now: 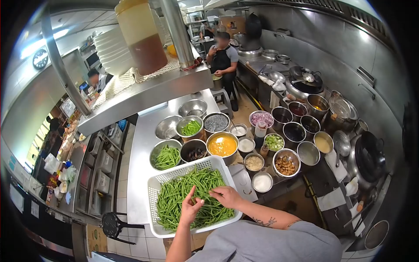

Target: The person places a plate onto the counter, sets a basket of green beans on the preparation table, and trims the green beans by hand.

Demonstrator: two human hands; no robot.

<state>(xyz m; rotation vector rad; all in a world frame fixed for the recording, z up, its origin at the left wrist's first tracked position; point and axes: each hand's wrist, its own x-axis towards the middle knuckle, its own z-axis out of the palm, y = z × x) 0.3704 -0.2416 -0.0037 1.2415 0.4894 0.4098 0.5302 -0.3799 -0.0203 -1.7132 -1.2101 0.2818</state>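
Note:
Cut green beans (174, 205) fill a white perforated basket (153, 218) at the steel table's near edge. Over the beans, my left hand (190, 208) is raised with its index finger and thumb apart. My right hand (224, 196) is just to its right, its fingers pinched together above the pile; whatever lies between them is too small to make out. Behind the basket stand a steel bowl of green beans (167, 157), a bowl of dark pieces (194, 151) and a bowl of yellow liquid (222, 144).
Bowls of peanut-like pieces (286, 165), white powder (262, 182) and sliced onion (262, 118) stand to the right. A steel shelf (144, 94) overhangs the table. A seated person (223, 61) is at the back. A black stool (114, 227) stands left.

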